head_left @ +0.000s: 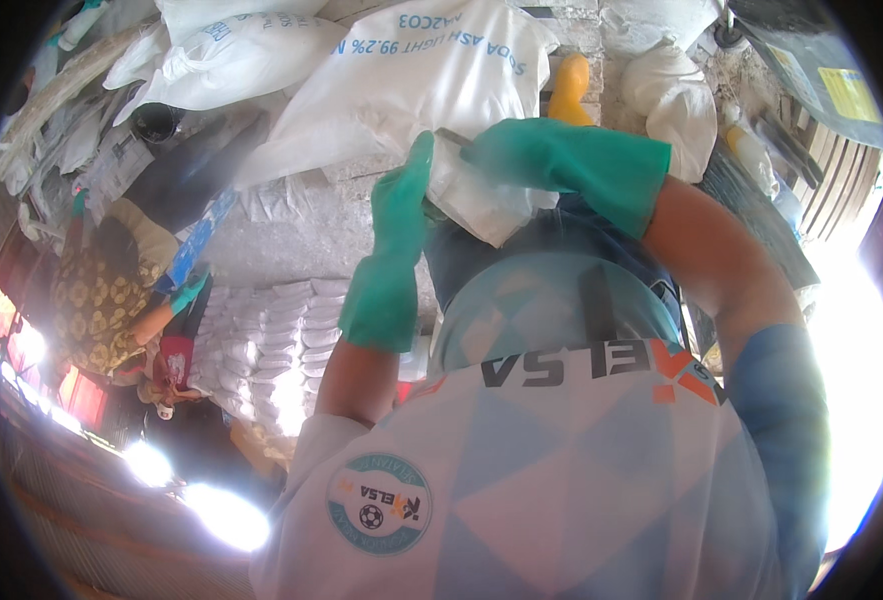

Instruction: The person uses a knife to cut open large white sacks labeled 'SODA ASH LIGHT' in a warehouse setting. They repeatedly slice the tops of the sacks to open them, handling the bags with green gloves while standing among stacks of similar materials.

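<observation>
My left hand (393,220), in a long green rubber glove, is closed on the edge of a large white printed sack (411,70), its fingertips pointing up. Just right of it my right hand (571,165), in the same kind of glove, is closed on a thin grey object (453,138) at the sack's gathered end; I cannot make out what it is. The sack's lower corner hangs below both hands, in front of my body. My right fingertips are partly hazy in the picture.
Other white sacks (211,45) lie behind, with a yellow boot (568,92) beside mine. At left a co-worker (111,290) in patterned clothing and teal gloves bends near more people and stacked bags (261,340). A grey container (801,70) stands at upper right.
</observation>
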Available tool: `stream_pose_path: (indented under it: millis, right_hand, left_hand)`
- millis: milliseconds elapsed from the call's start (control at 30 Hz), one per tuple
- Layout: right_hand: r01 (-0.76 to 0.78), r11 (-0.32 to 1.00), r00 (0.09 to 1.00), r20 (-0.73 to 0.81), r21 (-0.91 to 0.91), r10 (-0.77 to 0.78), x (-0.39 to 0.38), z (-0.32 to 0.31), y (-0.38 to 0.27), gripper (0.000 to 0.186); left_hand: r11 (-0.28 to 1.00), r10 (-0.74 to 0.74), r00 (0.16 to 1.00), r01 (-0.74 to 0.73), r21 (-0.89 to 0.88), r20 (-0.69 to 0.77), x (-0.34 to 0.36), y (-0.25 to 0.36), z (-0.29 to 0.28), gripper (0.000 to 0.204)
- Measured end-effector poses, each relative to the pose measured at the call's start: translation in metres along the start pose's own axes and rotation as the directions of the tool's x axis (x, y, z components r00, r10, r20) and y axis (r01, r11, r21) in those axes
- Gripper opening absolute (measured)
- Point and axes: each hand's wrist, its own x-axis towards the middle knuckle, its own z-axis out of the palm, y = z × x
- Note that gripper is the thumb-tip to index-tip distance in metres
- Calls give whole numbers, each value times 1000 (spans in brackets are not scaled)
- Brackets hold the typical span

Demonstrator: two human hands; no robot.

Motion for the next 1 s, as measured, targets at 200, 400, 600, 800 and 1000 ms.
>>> stream_pose_path:
  millis: [200, 400, 600, 800, 1000]
  right_hand:
    - [-17, 973, 990, -135, 231, 49, -10, -4, 6, 52]
    - [-22, 949, 979, -185, 315, 84, 5, -2, 7, 57]
    - [147, 989, 950, -283, 23, -134, 39, 22, 25, 38]
    - [287, 910, 909, -214, -301, -358, 51, 49, 20, 32]
    - [96, 971, 989, -90, -220, -118, 23, 34, -10, 33]
  left_hand:
    - [988, -60, 997, 66, -138, 46, -1, -11, -7, 62]
    - [873, -134, 961, 230, -430, 242, 35, -26, -27, 70]
    - [857, -179, 959, 263, -444, 222, 45, 24, -16, 67]
    - [948, -150, 973, 192, -254, 176, 68, 43, -24, 54]
    - [972, -205, 961, 223, -77, 188, 82, 16, -16, 49]
